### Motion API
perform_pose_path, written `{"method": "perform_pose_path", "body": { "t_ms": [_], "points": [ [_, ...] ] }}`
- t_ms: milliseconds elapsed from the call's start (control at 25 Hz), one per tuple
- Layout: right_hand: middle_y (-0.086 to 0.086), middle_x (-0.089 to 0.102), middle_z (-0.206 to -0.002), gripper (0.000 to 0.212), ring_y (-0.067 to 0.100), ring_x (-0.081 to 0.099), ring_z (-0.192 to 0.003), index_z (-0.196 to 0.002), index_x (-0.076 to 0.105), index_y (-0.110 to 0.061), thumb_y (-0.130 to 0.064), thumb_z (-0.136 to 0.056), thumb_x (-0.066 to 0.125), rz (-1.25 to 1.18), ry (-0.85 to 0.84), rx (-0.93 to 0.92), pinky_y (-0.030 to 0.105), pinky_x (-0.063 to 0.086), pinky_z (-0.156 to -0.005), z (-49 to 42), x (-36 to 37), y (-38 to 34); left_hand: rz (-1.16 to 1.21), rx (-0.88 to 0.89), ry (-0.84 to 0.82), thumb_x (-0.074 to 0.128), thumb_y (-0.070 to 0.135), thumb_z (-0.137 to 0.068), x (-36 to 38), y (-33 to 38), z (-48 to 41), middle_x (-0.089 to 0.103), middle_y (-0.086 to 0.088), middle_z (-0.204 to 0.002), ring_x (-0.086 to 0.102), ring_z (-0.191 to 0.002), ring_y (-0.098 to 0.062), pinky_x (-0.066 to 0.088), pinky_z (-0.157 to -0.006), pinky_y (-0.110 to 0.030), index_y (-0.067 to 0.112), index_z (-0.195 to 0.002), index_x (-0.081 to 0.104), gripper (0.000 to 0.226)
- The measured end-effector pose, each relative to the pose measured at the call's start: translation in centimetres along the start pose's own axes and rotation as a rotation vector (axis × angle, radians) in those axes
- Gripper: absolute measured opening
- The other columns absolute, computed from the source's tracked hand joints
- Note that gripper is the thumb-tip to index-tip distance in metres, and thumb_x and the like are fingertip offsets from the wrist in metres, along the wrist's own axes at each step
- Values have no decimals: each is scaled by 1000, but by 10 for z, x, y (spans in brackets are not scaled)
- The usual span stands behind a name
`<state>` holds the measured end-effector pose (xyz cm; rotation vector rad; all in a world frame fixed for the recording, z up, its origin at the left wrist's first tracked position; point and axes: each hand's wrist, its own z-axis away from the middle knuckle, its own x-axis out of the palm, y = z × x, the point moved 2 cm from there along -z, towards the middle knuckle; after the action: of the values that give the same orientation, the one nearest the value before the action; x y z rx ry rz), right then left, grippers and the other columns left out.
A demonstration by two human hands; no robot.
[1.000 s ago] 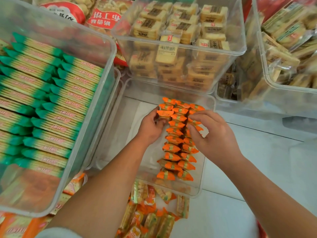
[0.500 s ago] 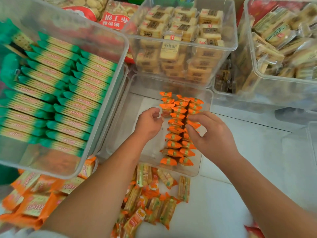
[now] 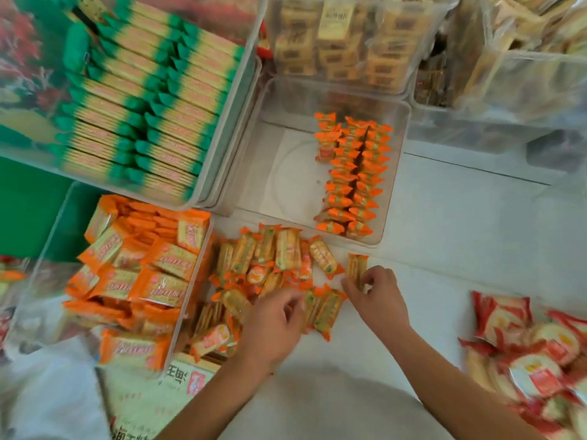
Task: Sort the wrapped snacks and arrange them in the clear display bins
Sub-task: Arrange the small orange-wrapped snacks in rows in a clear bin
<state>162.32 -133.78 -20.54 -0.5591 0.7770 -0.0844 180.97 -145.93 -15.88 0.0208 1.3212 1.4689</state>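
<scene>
A clear bin [image 3: 247, 173] in the middle holds two neat rows of small orange-wrapped snacks [image 3: 352, 176] along its right side. In front of it a loose pile of the same orange snacks [image 3: 266, 258] lies on the white surface. My left hand [image 3: 273, 325] rests on the pile's near edge, fingers curled over the wrappers; I cannot tell whether it grips one. My right hand [image 3: 378, 293] pinches a single orange snack [image 3: 355, 265] at the pile's right end.
A bin of green-ended packs [image 3: 139, 100] stands at the left, a bin of larger orange packs [image 3: 136, 281] below it. Bins of tan biscuits [image 3: 343, 42] sit behind. Red-wrapped snacks [image 3: 533, 350] lie at the lower right. A printed box [image 3: 152, 398] is near me.
Both hands have left the rows in the clear bin and come down to the loose pile in front. The view has tilted down and is blurred. My right hand now holds one snack.
</scene>
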Motion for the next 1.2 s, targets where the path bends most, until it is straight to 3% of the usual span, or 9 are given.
{"method": "perform_pose_path", "body": {
  "t_ms": [120, 240, 440, 520, 600, 680, 840, 1040, 1200],
  "points": [
    [-6, 44, -95, 47, 17, 54, -81, -84, 45, -25, -62, -81, 73, 40, 26, 37, 36, 45, -67, -22, 6, 0, -248, 58, -200, 58, 30, -90, 46, -11, 2, 67, 3, -101, 65, -94, -20, 54, -78, -40, 24, -105, 66, 17],
    [-4, 48, -94, 36, 23, 58, -83, -84, 44, -24, -40, -85, 76, 90, 8, -5, 36, 46, -64, -22, 4, 21, -507, 97, -306, 58, 43, -96, 78, 3, -11, 55, -4, -128, 55, -118, -28, 50, -91, -42, 17, -128, 53, 42],
    [2, 70, -92, 30, 23, 72, -74, -98, 55, -17, -21, -85, 81, -380, -56, 134, 33, 53, -62, 12, -34, 53, -709, 62, -324, 68, 39, -91, 97, 12, -23, 51, -8, -136, 48, -127, -29, 47, -98, -40, 15, -141, 38, 63],
    [9, 76, -97, 32, 32, 75, -85, -111, 57, -16, -17, -86, 79, -616, -111, 145, 44, 58, -76, 30, -53, 52, -545, 8, -284, 71, 33, -85, 93, 14, -19, 61, -2, -119, 58, -113, -24, 52, -86, -38, 23, -125, 45, 49],
    [16, 77, -102, 36, 41, 74, -95, -123, 59, -14, -15, -88, 68, -829, -171, 136, 52, 58, -89, 49, -70, 45, -47, -176, -224, 78, 29, -78, 77, 26, -11, 68, 1, -98, 68, -89, -19, 58, -73, -39, 24, -105, 51, 38],
    [22, 75, -110, 31, 43, 72, -102, -127, 61, -10, -8, -96, 54, -975, -233, 106, 54, 57, -91, 65, -83, 35, 469, -330, -200, 80, 15, -82, 57, 42, 0, 74, -8, -95, 71, -78, -19, 58, -68, -33, 15, -105, 60, 31],
    [23, 73, -116, 29, 44, 71, -104, -128, 63, -7, -6, -104, 47, -1053, -278, -6, 53, 58, -90, 97, -98, 6, 982, -315, -298, 63, 3, -96, 15, 75, 33, 76, -17, -105, 72, -86, -23, 55, -66, -28, 5, -119, 68, 23],
    [16, 73, -115, 34, 39, 73, -102, -126, 68, -15, 1, -101, 52, -1020, -270, -106, 52, 60, -90, 126, -96, -11, 1088, -253, -293, 51, 8, -105, -5, 85, 61, 72, -22, -115, 72, -106, -41, 63, -71, -44, 14, -129, 64, 29],
    [10, 66, -114, 49, 32, 74, -95, -127, 69, -29, 5, -93, 62, -785, -182, -154, 40, 61, -81, 134, -95, -9, 792, -92, -167, 65, 19, -100, -24, 84, 76, 68, -13, -118, 73, -98, -34, 64, -76, -45, 29, -129, 66, 30]
  ]
}}
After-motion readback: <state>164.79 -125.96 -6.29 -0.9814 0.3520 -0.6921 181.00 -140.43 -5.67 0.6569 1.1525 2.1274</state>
